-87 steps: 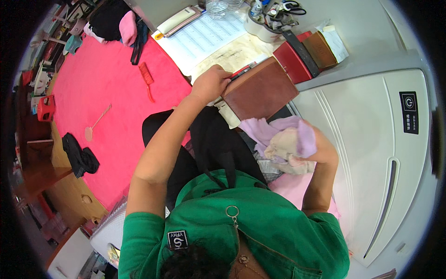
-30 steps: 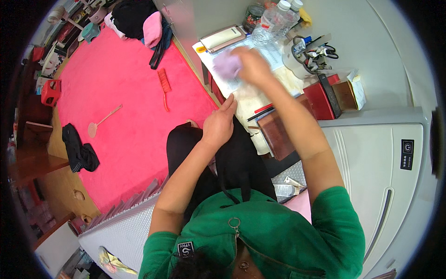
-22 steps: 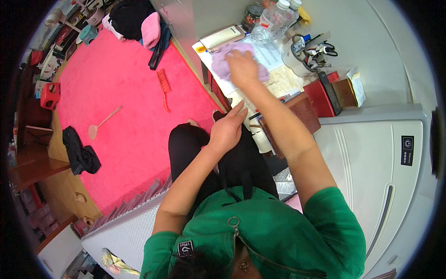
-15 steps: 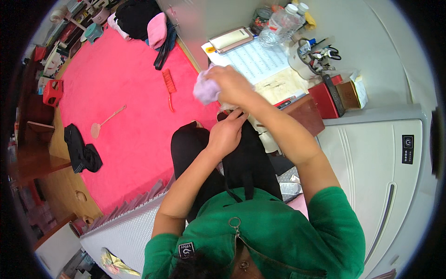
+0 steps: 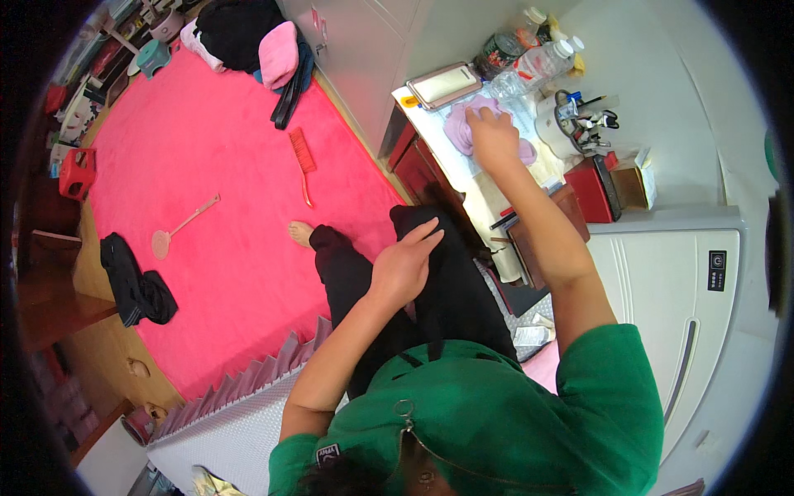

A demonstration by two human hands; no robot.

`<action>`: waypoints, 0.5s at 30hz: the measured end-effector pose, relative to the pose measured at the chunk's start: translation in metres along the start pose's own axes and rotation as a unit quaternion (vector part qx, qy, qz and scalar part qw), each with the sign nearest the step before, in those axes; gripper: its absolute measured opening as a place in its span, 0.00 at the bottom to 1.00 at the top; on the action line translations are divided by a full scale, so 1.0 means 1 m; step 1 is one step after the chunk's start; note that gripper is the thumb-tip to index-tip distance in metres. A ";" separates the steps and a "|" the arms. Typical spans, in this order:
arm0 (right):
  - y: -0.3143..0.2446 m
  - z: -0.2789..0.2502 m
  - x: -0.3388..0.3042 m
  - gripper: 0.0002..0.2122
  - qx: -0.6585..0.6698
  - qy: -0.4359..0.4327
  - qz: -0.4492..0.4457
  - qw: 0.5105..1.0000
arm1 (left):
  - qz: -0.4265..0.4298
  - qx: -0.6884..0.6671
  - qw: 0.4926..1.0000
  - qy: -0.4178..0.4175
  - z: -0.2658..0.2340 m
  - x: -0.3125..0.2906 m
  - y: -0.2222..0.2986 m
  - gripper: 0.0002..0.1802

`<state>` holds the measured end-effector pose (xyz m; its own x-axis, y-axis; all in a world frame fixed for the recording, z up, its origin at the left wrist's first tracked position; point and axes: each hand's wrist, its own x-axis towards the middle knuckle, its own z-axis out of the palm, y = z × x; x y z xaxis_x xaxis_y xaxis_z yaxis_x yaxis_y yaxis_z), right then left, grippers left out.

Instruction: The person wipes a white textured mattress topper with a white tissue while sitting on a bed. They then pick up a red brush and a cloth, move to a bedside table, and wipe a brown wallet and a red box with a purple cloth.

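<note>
Right hand is up in the upper right of the frame, pressed palm-down on a pale purple cloth, soft and rumpled, spread over the papers on the low surface. Fingers lie flat on the fabric; whether the grip has closed on it, I cannot tell. Left hand sits mid-frame on the black trousers, fingers loosely spread, holding nothing.

Just above the cloth lies one flat tray with a pinkish rim; what's in it can't be made out. At the surface's far edge stand clear plastic bottles, at least two, caps on. To the right of the hand, one white pot crammed with pens and small tools, then a red box and a brown box side by side.

Over on the pink carpet: one red brush, one long-handled swatter, one black garment.
</note>
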<state>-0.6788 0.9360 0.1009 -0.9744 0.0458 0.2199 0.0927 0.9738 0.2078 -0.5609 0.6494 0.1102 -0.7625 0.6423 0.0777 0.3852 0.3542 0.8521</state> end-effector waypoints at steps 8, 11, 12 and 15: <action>-0.030 -0.036 -0.047 0.26 0.056 -0.031 -0.078 0.995 | 0.038 0.036 0.999 -0.005 -0.032 -0.014 0.013 0.23; -0.034 -0.052 -0.049 0.28 0.122 -0.049 -0.143 0.981 | 0.034 0.042 0.997 0.057 -0.039 -0.024 0.011 0.24; -0.031 -0.057 -0.047 0.29 0.137 -0.063 -0.158 0.976 | 0.029 0.048 0.995 0.079 -0.040 -0.025 0.012 0.24; 0.005 -0.035 -0.012 0.28 0.118 0.015 -0.030 0.993 | 0.015 0.060 0.990 0.128 -0.032 -0.023 0.016 0.23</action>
<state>-0.6592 0.9322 0.1329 -0.9700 -0.0161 0.2426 -0.0182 0.9998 -0.0064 -0.5540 0.6187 0.1386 -0.8508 0.4653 0.2443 0.4571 0.4259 0.7808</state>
